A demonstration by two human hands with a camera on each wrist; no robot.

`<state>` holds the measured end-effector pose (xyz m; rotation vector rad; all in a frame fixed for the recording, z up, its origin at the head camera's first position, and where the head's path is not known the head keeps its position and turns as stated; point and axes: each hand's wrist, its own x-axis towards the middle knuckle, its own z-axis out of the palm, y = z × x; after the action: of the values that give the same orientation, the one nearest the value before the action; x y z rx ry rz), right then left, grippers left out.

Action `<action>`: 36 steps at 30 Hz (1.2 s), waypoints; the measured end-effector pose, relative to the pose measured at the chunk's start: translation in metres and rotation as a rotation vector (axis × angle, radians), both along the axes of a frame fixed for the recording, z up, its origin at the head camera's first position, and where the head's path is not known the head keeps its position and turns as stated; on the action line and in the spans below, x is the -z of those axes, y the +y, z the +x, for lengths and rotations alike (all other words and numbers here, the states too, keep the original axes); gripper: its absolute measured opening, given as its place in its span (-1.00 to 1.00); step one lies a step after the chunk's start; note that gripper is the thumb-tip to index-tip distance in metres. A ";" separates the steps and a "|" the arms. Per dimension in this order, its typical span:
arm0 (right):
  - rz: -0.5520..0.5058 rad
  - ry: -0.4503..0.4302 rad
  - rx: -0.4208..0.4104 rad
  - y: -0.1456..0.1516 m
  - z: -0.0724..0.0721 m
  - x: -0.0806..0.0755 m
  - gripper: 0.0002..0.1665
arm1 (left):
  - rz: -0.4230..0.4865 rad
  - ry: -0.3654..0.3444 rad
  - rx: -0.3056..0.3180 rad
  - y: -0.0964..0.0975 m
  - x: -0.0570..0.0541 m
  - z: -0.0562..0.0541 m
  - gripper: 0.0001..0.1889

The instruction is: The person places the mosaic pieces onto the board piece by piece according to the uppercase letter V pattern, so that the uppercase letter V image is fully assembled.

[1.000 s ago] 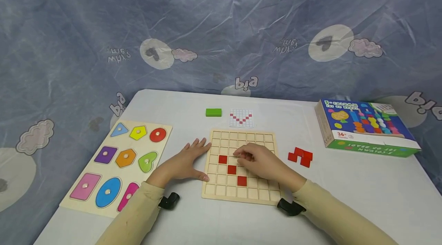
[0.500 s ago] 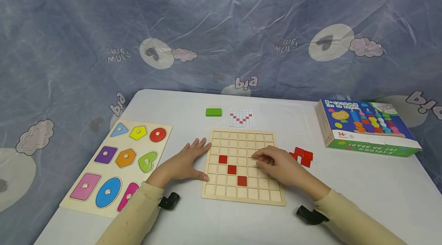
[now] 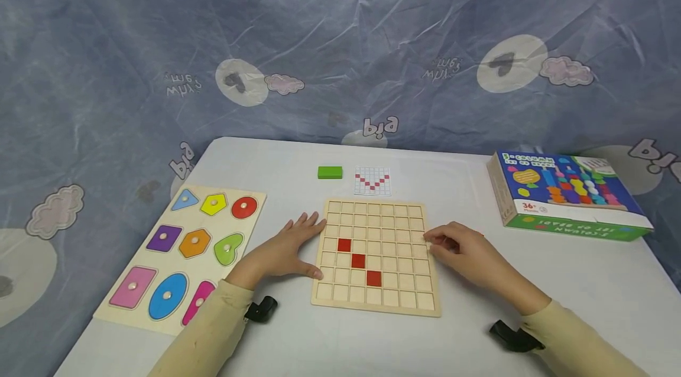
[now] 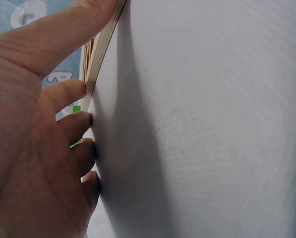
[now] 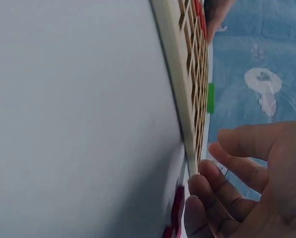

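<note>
The wooden grid board [image 3: 409,300] lies flat on the table, with three red square tiles [image 3: 358,261] set in its cells on a diagonal. My left hand [image 3: 280,252] rests at the board's left edge, fingers spread, its thumb and index fingertips against the side. My right hand [image 3: 465,253] is at the board's right edge, fingers loosely bent; the right wrist view shows a gap between thumb and fingers with nothing in it. Below those fingers are loose red tiles [image 5: 177,210], which the hand almost wholly hides in the head view.
Behind the board lie a printed card [image 3: 372,181] with a red V pattern and a green block [image 3: 330,172]. A knobbed shape puzzle [image 3: 181,270] lies left, partly under the left sleeve. A toy box [image 3: 569,194] stands at the back right.
My right hand has moved right, from over the middle of the board to its right edge, and now covers the loose red tiles. The left hand stays in place.
</note>
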<state>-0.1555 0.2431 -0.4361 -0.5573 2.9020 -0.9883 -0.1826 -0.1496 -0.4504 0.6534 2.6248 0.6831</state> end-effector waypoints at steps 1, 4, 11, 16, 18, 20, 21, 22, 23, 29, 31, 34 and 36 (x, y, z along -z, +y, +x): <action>0.005 0.010 0.008 0.004 0.000 0.001 -0.73 | 0.000 -0.001 -0.002 0.000 0.000 0.000 0.20; 0.028 0.038 0.041 0.017 -0.002 0.004 -0.70 | -0.012 -0.005 -0.009 0.001 0.000 0.000 0.20; 0.082 0.031 0.105 0.035 -0.005 0.005 -0.66 | -0.018 -0.011 -0.016 0.001 -0.003 0.001 0.21; 0.099 0.026 0.108 0.038 -0.006 0.003 -0.65 | -0.012 -0.010 -0.013 0.001 -0.003 0.001 0.22; 0.097 0.023 0.106 0.038 -0.006 0.003 -0.65 | -0.008 -0.005 -0.011 0.001 -0.002 0.001 0.21; 0.092 0.014 0.101 0.037 -0.006 0.003 -0.65 | -0.013 -0.005 -0.013 0.001 -0.001 0.001 0.21; 0.090 0.010 0.097 0.037 -0.006 0.004 -0.65 | -0.012 -0.003 -0.013 0.001 -0.001 0.001 0.21; 0.087 0.006 0.093 0.036 -0.006 0.005 -0.65 | -0.013 -0.003 -0.014 0.001 0.000 0.001 0.21; 0.085 0.005 0.088 0.035 -0.006 0.005 -0.65 | -0.012 -0.002 -0.016 0.001 0.000 0.001 0.21; 0.100 0.016 0.076 0.032 -0.006 0.007 -0.65 | -0.014 -0.003 -0.020 0.001 -0.001 0.001 0.20; 0.105 0.020 0.074 0.032 -0.006 0.007 -0.65 | -0.013 -0.004 -0.021 0.001 -0.001 0.001 0.20; 0.107 0.028 0.068 0.032 -0.007 0.007 -0.66 | -0.015 -0.003 -0.024 0.001 0.000 0.001 0.20; 0.102 0.034 0.064 0.031 -0.007 0.006 -0.67 | -0.015 -0.002 -0.024 0.001 0.000 0.000 0.20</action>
<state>-0.1624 0.2744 -0.4425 -0.4823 2.9969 -0.8394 -0.1821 -0.1482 -0.4502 0.6177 2.6373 0.6697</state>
